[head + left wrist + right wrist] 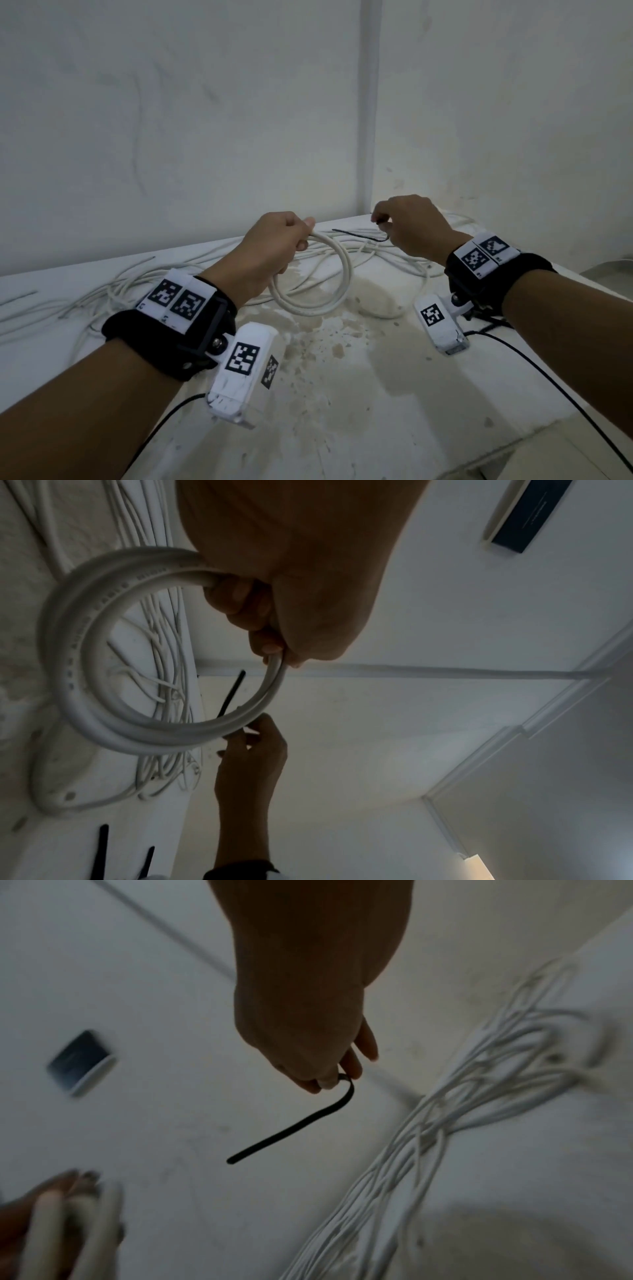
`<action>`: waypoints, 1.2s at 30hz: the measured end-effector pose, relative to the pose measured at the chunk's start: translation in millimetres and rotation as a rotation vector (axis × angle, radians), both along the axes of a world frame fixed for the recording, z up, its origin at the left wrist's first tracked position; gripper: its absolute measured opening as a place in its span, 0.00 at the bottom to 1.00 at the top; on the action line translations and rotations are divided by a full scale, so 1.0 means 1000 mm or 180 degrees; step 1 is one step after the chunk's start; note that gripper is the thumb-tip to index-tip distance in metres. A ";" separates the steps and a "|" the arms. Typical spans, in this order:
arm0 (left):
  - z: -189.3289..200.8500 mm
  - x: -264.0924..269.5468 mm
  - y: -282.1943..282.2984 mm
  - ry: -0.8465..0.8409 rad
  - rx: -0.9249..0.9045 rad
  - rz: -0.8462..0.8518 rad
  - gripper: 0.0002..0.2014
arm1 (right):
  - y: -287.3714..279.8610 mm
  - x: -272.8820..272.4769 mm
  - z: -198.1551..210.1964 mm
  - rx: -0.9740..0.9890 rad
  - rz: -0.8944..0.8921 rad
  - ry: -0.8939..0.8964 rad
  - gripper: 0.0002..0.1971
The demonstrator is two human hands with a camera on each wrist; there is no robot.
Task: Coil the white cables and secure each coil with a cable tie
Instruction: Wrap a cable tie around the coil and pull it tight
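L hand [274,246] is gripping a round coil of thick white plastic cable [317,274], fingers curled round its top, holding it above the stained white worktop [342,377] near centre. R hand [411,228], at 3 o'clock of the coil & apart from it, is pinching a thin black cable tie [359,234] by one end. Loose white cables [394,260] are lying tangled on the worktop at 12 o'clock, behind both hands.

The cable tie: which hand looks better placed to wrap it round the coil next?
The right hand, probably. It already pinches the black cable tie beside the white coil. The left hand is busy gripping the coil.
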State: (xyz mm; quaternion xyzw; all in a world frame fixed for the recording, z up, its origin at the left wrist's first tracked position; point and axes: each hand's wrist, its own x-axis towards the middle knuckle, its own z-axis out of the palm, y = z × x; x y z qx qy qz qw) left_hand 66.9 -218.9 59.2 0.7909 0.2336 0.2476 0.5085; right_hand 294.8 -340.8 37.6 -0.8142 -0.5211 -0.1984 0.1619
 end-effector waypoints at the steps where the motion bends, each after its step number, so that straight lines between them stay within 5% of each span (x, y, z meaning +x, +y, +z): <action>1: 0.000 -0.005 0.003 -0.0006 0.0015 -0.0010 0.16 | 0.012 -0.011 0.003 -0.0018 0.0235 -0.0166 0.09; 5: 0.004 -0.033 0.020 -0.0033 0.0067 0.0119 0.15 | 0.063 -0.057 0.012 0.0051 0.0992 -0.0596 0.07; 7: 0.007 -0.052 0.031 -0.0026 0.0065 0.0252 0.15 | 0.090 -0.083 0.014 0.0193 0.1391 -0.0383 0.06; 15: 0.016 -0.123 0.079 -0.0098 0.0157 0.1016 0.14 | 0.155 -0.180 0.045 0.0857 0.2857 0.2174 0.06; 23: 0.020 -0.129 0.094 -0.0256 0.0227 0.1322 0.08 | 0.166 -0.188 0.045 0.0990 0.2980 0.3262 0.07; 36: 0.025 -0.096 0.084 -0.0048 0.0224 0.0940 0.12 | 0.153 -0.166 0.044 0.1248 0.2681 0.3197 0.07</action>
